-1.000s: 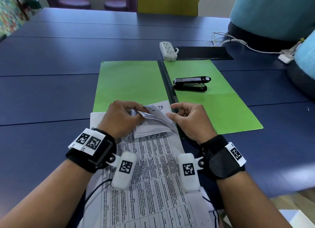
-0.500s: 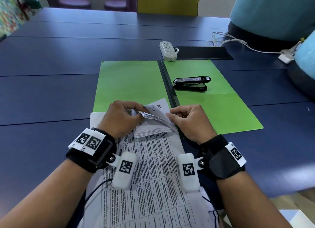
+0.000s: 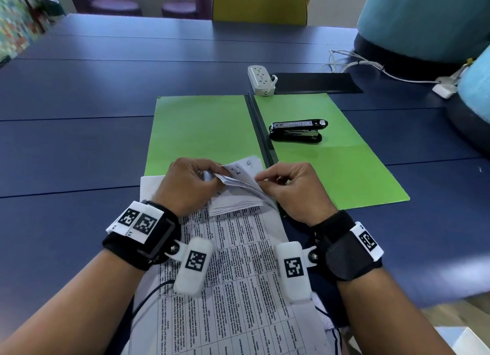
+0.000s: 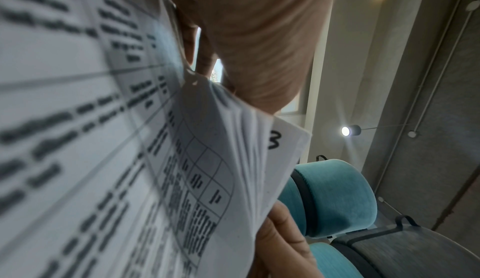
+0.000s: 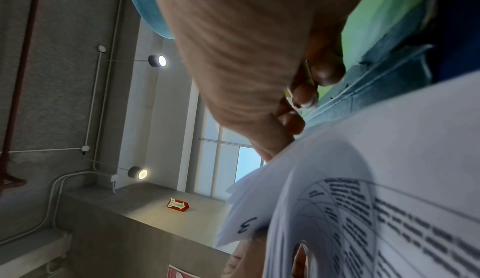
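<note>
You sit at a dark blue table made of long panels. At 12 o'clock from your hands an open green folder lies flat, with a black stapler on its right leaf at 1 o'clock. Past the folder, between 12 and 1, a white power strip sits against the end of a black mat. At 2 o'clock a white cable runs along the table toward big teal cushions. Across the far edge a yellow chair stands at 12 and purple chairs at 11. The wrist views look up at a grey ceiling with round lamps and a window.

The stack of printed sheets runs from 6 o'clock up between your wrists, and its far end overlaps the folder's near edge. That far end is bent back into a fan of pages, which sits directly between your hands. Your left hand is at the fan's 9 o'clock side, fingers curled round the bent-up pages and gripping them. Your right hand is at the 3 o'clock side, thumb and forefinger pinching the edge of a sheet, the other fingers curled in. Handwritten numbers show on the lifted corners.
</note>
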`<move>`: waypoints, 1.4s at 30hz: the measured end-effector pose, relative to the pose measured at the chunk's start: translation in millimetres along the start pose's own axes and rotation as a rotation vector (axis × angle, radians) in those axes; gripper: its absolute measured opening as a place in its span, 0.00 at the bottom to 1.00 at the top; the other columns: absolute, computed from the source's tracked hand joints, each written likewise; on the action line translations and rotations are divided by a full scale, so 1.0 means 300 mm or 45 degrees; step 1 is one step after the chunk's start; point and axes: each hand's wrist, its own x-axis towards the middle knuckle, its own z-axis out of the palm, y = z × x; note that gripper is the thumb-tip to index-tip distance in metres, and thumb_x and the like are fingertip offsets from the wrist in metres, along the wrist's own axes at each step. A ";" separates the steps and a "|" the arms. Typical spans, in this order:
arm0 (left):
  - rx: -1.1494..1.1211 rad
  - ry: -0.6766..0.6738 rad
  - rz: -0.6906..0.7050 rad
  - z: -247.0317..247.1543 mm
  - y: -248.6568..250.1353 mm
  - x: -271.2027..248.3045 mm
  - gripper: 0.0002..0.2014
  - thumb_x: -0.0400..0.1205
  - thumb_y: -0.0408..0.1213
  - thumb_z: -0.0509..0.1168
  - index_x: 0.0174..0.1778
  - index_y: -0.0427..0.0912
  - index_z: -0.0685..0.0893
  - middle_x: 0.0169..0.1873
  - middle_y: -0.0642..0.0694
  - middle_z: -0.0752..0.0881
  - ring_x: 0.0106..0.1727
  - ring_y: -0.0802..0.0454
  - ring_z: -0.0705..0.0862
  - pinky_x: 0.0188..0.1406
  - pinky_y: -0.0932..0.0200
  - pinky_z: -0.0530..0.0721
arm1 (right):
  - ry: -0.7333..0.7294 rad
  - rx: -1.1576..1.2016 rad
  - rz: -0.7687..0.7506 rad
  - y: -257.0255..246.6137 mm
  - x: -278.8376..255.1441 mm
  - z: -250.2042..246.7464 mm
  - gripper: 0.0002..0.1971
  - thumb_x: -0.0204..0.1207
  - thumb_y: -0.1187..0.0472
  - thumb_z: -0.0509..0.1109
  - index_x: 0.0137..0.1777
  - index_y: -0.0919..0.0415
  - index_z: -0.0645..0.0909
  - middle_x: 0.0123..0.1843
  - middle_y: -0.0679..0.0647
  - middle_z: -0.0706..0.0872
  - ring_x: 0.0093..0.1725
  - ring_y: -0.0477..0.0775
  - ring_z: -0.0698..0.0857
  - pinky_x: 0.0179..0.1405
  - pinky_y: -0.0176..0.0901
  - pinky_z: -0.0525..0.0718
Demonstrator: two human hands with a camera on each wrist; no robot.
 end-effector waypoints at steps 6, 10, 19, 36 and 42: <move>0.016 -0.014 0.021 -0.002 -0.021 0.012 0.10 0.73 0.35 0.79 0.33 0.58 0.92 0.44 0.60 0.93 0.47 0.52 0.91 0.51 0.51 0.90 | -0.091 -0.052 0.004 0.004 0.001 -0.003 0.11 0.71 0.62 0.81 0.40 0.41 0.90 0.58 0.47 0.83 0.61 0.43 0.82 0.63 0.44 0.82; 0.064 -0.036 0.058 -0.008 -0.024 0.012 0.11 0.74 0.30 0.79 0.36 0.54 0.93 0.51 0.64 0.91 0.52 0.63 0.89 0.52 0.67 0.84 | -0.139 -0.096 0.004 -0.001 0.000 -0.005 0.12 0.72 0.61 0.80 0.40 0.38 0.90 0.63 0.43 0.82 0.66 0.40 0.79 0.69 0.47 0.79; 0.009 -0.041 0.034 0.000 -0.021 0.012 0.09 0.74 0.36 0.78 0.35 0.58 0.93 0.45 0.62 0.93 0.48 0.41 0.92 0.50 0.47 0.91 | -0.079 -0.092 -0.004 0.010 0.002 -0.002 0.09 0.73 0.62 0.79 0.41 0.44 0.90 0.67 0.46 0.80 0.65 0.44 0.80 0.56 0.38 0.77; 0.032 -0.014 0.035 -0.002 -0.006 0.007 0.09 0.74 0.38 0.77 0.38 0.61 0.94 0.45 0.60 0.93 0.44 0.27 0.88 0.48 0.26 0.87 | 0.167 -0.131 0.155 0.038 0.022 0.002 0.10 0.71 0.54 0.82 0.49 0.56 0.91 0.44 0.53 0.87 0.32 0.41 0.76 0.36 0.32 0.77; 0.037 -0.016 0.010 -0.002 -0.010 0.010 0.09 0.75 0.35 0.78 0.39 0.57 0.94 0.45 0.60 0.93 0.45 0.28 0.88 0.49 0.28 0.87 | 0.167 -0.089 0.190 0.041 0.024 0.002 0.19 0.70 0.51 0.81 0.58 0.59 0.88 0.40 0.49 0.85 0.34 0.43 0.78 0.39 0.35 0.81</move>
